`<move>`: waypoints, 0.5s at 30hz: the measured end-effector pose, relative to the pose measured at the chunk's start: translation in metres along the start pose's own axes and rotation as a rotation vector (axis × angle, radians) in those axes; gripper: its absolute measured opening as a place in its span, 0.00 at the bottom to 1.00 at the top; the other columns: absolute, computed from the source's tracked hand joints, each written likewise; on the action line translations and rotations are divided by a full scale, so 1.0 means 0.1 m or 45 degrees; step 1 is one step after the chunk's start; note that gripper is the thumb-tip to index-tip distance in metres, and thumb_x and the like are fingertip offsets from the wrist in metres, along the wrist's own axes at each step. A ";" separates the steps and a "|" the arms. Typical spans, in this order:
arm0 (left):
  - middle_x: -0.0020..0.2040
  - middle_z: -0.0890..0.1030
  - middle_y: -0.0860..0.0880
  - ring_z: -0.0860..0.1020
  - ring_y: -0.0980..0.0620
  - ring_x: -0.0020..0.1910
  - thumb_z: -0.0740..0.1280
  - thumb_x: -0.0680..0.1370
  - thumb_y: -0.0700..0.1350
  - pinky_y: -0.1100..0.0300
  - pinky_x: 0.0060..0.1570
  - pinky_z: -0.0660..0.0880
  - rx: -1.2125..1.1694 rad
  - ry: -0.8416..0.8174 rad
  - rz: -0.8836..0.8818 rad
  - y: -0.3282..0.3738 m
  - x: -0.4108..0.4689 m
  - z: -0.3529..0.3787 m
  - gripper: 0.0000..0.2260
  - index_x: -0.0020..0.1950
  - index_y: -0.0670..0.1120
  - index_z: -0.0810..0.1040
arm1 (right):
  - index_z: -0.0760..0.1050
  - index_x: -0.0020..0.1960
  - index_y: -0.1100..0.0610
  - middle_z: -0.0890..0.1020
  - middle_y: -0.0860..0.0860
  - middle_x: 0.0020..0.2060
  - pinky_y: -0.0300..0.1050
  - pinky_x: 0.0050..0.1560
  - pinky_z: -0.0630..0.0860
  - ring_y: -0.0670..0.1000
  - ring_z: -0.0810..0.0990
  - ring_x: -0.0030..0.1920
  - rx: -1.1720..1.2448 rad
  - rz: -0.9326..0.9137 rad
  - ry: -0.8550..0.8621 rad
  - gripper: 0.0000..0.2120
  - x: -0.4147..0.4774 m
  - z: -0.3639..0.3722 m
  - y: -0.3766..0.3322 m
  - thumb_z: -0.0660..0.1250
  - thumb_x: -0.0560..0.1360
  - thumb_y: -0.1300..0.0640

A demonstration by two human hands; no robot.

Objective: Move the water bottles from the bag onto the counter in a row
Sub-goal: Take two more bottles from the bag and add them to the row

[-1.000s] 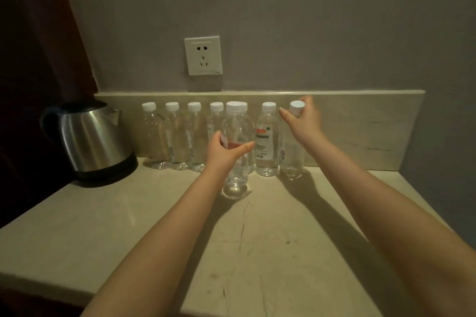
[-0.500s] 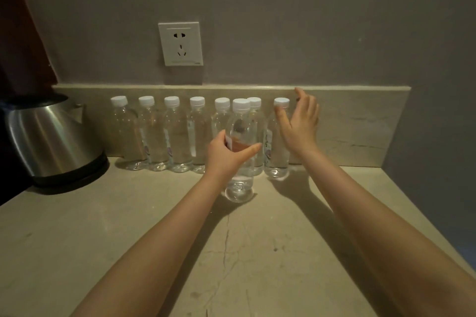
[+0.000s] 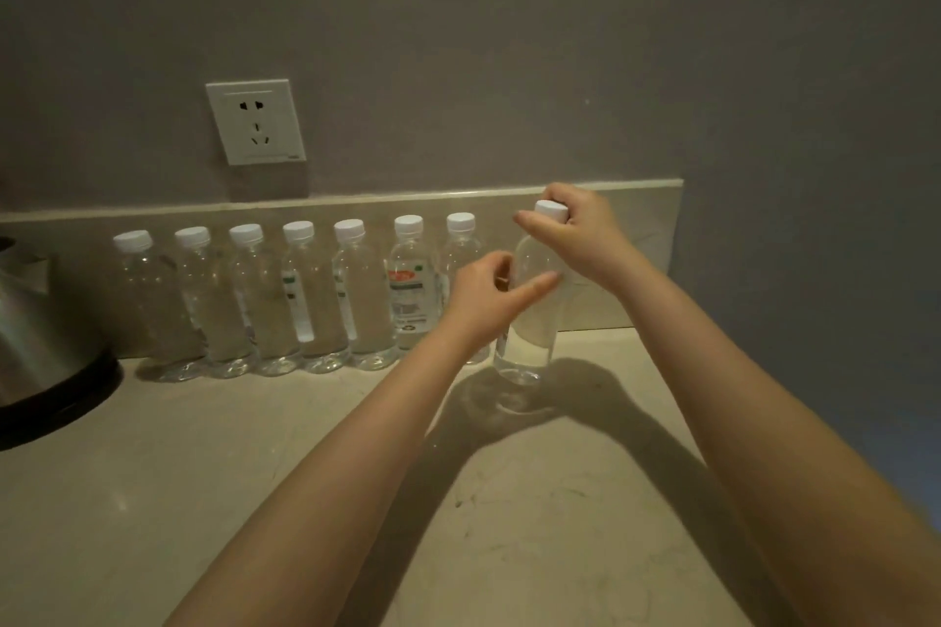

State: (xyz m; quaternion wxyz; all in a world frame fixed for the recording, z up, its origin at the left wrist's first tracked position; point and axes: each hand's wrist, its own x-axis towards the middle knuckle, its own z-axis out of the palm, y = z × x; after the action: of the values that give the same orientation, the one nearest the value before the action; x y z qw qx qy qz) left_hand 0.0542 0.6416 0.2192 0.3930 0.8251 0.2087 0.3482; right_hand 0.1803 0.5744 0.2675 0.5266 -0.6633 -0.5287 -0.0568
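Several clear water bottles with white caps (image 3: 356, 300) stand in a row along the backsplash on the beige counter (image 3: 254, 474). At the row's right end one more bottle (image 3: 529, 336) is held slightly above the counter, a little forward of the line. My right hand (image 3: 580, 234) grips its white cap from above. My left hand (image 3: 489, 300) is around its middle from the left, thumb across the front. No bag is in view.
A steel kettle (image 3: 35, 336) on a black base stands at the left end of the counter. A white wall socket (image 3: 257, 122) sits above the row. The backsplash (image 3: 652, 229) ends to the right of the held bottle.
The bottle in my left hand has moved from in front of the row to its right end. My right hand has left the last standing bottle and taken the held bottle's cap.
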 end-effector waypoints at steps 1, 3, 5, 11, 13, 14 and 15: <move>0.38 0.80 0.53 0.78 0.54 0.39 0.68 0.69 0.63 0.60 0.39 0.74 -0.027 0.077 0.051 0.04 0.05 -0.04 0.20 0.46 0.46 0.78 | 0.71 0.37 0.56 0.71 0.46 0.29 0.43 0.35 0.65 0.47 0.69 0.33 0.003 0.025 0.057 0.13 0.02 -0.01 0.05 0.71 0.71 0.50; 0.35 0.79 0.53 0.78 0.53 0.37 0.65 0.73 0.58 0.60 0.38 0.73 -0.021 0.283 0.157 0.12 0.16 -0.17 0.16 0.42 0.45 0.79 | 0.71 0.37 0.56 0.71 0.46 0.29 0.44 0.36 0.66 0.48 0.69 0.34 0.026 0.070 0.155 0.13 0.10 -0.01 0.11 0.70 0.71 0.48; 0.36 0.79 0.51 0.77 0.52 0.38 0.65 0.76 0.48 0.60 0.40 0.69 0.191 0.477 0.286 0.16 0.28 -0.32 0.10 0.41 0.43 0.80 | 0.68 0.37 0.53 0.70 0.45 0.29 0.43 0.33 0.65 0.46 0.67 0.32 -0.005 0.087 0.220 0.15 0.20 0.02 0.13 0.69 0.71 0.45; 0.57 0.82 0.47 0.76 0.47 0.59 0.63 0.76 0.41 0.54 0.61 0.68 0.735 0.424 0.317 0.10 0.51 -0.54 0.12 0.56 0.43 0.81 | 0.70 0.42 0.53 0.76 0.48 0.36 0.44 0.36 0.67 0.51 0.74 0.38 -0.074 0.154 0.163 0.15 0.32 0.25 0.22 0.67 0.72 0.41; 0.57 0.82 0.46 0.77 0.47 0.59 0.63 0.76 0.42 0.53 0.61 0.69 0.779 0.383 0.255 0.03 0.52 -0.57 0.12 0.57 0.44 0.81 | 0.72 0.46 0.55 0.76 0.49 0.40 0.45 0.40 0.69 0.51 0.74 0.41 -0.104 0.139 0.084 0.16 0.24 0.38 0.33 0.67 0.73 0.42; 0.57 0.82 0.46 0.77 0.47 0.59 0.63 0.76 0.42 0.53 0.61 0.70 0.779 0.372 0.229 0.00 0.50 -0.58 0.12 0.57 0.44 0.81 | 0.72 0.48 0.56 0.76 0.49 0.41 0.45 0.42 0.69 0.50 0.73 0.42 -0.064 0.147 0.049 0.16 0.18 0.43 0.37 0.66 0.74 0.43; 0.57 0.82 0.47 0.77 0.47 0.59 0.63 0.76 0.42 0.52 0.62 0.70 0.766 0.368 0.216 -0.04 0.49 -0.60 0.13 0.58 0.44 0.81 | 0.72 0.49 0.57 0.75 0.49 0.42 0.45 0.43 0.69 0.50 0.73 0.42 0.013 0.169 0.027 0.15 0.12 0.46 0.41 0.64 0.75 0.44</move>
State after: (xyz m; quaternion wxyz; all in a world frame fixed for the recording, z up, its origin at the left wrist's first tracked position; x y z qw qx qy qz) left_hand 0.0428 0.7041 0.2633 0.0681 0.8605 0.2861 0.4159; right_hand 0.1943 0.6221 0.2288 0.5383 -0.6934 -0.4782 -0.0260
